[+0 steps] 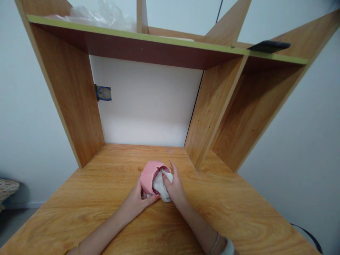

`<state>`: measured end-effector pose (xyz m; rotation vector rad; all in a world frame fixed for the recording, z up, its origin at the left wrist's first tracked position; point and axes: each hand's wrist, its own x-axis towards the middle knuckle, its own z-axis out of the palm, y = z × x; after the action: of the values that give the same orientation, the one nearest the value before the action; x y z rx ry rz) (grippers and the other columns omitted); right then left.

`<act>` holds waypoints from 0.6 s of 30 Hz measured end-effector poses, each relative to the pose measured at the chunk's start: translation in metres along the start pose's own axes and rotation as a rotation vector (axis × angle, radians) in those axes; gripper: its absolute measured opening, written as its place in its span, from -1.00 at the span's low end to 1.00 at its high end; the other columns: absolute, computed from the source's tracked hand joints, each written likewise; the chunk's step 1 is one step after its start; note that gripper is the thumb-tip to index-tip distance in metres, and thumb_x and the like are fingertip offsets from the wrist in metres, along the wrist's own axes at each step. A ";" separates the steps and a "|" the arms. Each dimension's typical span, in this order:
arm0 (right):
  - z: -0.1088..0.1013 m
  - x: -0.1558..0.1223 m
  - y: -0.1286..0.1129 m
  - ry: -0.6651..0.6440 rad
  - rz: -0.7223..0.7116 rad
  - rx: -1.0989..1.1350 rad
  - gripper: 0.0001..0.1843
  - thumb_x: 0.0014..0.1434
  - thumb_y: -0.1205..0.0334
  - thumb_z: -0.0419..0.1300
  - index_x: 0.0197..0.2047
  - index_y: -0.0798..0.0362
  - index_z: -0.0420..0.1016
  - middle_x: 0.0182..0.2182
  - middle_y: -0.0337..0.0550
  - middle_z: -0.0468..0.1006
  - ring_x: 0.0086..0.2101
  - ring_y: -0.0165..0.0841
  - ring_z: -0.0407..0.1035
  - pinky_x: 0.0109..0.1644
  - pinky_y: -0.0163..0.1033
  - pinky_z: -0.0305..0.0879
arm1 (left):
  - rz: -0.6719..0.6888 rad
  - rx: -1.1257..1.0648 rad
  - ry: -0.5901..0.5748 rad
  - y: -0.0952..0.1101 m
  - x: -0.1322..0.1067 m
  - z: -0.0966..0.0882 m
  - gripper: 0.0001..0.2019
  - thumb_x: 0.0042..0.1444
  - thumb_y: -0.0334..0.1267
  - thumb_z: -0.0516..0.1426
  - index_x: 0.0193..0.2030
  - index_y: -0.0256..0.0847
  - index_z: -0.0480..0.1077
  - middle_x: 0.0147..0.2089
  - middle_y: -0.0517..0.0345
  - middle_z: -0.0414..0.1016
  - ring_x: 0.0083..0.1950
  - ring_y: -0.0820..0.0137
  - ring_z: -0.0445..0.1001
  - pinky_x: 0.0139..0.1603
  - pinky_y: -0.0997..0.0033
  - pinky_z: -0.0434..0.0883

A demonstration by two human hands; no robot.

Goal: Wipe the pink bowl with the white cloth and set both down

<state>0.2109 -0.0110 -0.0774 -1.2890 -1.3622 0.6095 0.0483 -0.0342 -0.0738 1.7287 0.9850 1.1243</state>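
A pink hollow container (149, 173) is tilted on its side above the desk, its opening turned to the right and toward me. My left hand (142, 196) grips it from the lower left, with the thumb along the rim. In my right hand (174, 186) is a white cloth (162, 186), bunched up and pushed partly into the opening. The thumb presses on the cloth while a finger reaches past the container's far rim. Part of the cloth inside the container is hidden, and so are most of my left fingers.
The wooden desktop (106, 184) spreads beneath my hands. Behind rises a shelf unit with side panels (63, 88) and an upright divider (212, 106). Clear plastic bags (103, 16) and a dark flat object (269, 46) lie on the upper shelf. A wall socket opening (104, 93) shows at left.
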 end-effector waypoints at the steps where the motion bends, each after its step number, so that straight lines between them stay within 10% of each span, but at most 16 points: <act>1: 0.000 -0.001 0.000 -0.004 0.000 -0.007 -0.34 0.04 0.30 0.04 0.23 0.10 0.00 -0.20 -0.09 0.49 -0.31 -0.32 0.42 -0.24 -0.27 0.33 | 0.000 -0.001 -0.015 0.000 0.000 0.000 -0.32 -0.07 -0.05 0.22 0.16 -0.24 0.10 0.05 -0.07 0.36 0.05 0.12 0.32 0.04 0.15 0.30; 18: -0.014 0.002 -0.026 0.035 -0.031 -0.451 -0.31 0.06 0.14 0.10 0.23 0.08 0.01 -0.56 -0.24 0.43 -0.53 -0.29 0.36 -0.48 -0.31 0.15 | -0.074 0.030 0.193 0.010 0.003 0.000 -0.49 -0.18 -0.17 0.26 -0.05 -0.22 0.25 -0.12 -0.02 0.46 -0.11 0.15 0.44 -0.12 0.23 0.37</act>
<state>0.2151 -0.0209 -0.0500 -1.6223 -1.5403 0.2608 0.0503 -0.0348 -0.0639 1.6155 1.1795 1.2503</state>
